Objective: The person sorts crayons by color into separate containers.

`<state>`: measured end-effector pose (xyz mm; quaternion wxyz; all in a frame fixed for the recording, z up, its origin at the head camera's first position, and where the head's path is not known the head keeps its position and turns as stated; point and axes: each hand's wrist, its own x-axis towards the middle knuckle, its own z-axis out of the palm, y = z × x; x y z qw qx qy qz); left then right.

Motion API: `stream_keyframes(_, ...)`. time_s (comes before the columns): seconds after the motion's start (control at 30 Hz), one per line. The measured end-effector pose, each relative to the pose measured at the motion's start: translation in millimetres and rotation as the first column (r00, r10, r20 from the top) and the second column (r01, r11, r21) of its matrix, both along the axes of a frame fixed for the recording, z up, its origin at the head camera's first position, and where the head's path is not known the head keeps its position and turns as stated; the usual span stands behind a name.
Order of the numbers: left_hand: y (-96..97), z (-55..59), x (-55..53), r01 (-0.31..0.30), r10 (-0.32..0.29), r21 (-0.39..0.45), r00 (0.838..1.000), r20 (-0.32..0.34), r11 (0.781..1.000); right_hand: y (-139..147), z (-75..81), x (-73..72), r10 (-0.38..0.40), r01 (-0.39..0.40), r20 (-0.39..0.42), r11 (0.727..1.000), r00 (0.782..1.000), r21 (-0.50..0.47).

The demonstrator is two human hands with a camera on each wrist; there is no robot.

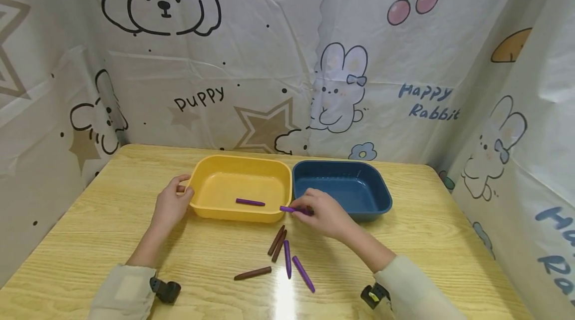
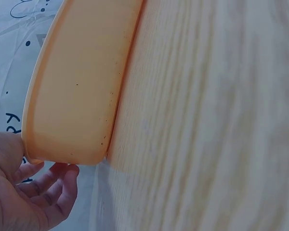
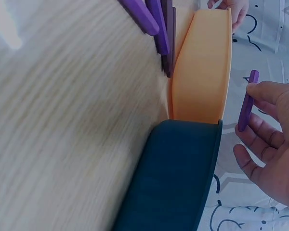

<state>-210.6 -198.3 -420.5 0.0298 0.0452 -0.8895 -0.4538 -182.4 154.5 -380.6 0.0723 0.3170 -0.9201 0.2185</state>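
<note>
My left hand (image 1: 172, 202) grips the left rim of a yellow plastic bin (image 1: 240, 216), thumb at the rim and fingers against the outer wall (image 2: 82, 96). One purple crayon (image 1: 250, 202) lies inside that bin. Above its right front corner, my right hand (image 1: 325, 214) pinches another purple crayon (image 1: 286, 208) between thumb and fingers. The right wrist view shows this held crayon (image 3: 248, 103) above the bins' rims. On the table in front are two purple crayons (image 1: 287, 259) (image 1: 303, 274) and three brown crayons (image 1: 253, 273), two of the brown ones side by side.
A dark blue bin (image 1: 346, 190) stands right beside the yellow one, behind my right hand. Both are on a light wood table (image 1: 193, 270). Printed white cloth (image 1: 269, 60) hangs along the back and sides.
</note>
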Motion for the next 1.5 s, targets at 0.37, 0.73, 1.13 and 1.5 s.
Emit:
stream_keyframes(0.37, -0.7, -2.6, -1.0, 0.0, 0.0, 0.003, 1.0, 0.003, 1.0, -16.3, 0.8, -15.2, -0.011, 0.011, 0.061, 1.0, 0.998, -0.003)
stream_keyframes(0.73, 1.0, -0.8, -2.6, -0.006, 0.006, -0.01, 1.0, -0.014, 1.0, -30.0, -1.6, -32.5, -0.019, 0.019, 0.077, 1.0, 0.997, 0.006)
stream_keyframes(1.13, -0.7, -1.1, -2.7, -0.002, 0.002, -0.01, 1.0, -0.007, 1.0, -54.7, -4.3, -50.8, -0.024, 0.02, 0.064, 0.997, 0.998, 0.069)
stream_keyframes(1.5, -1.3, -0.6, -1.9, -0.001, 0.001, -0.003, 1.0, 0.002, 1.0, -73.9, -11.2, -64.4, -0.05, 0.039, 0.128, 0.995, 0.991, 0.089)
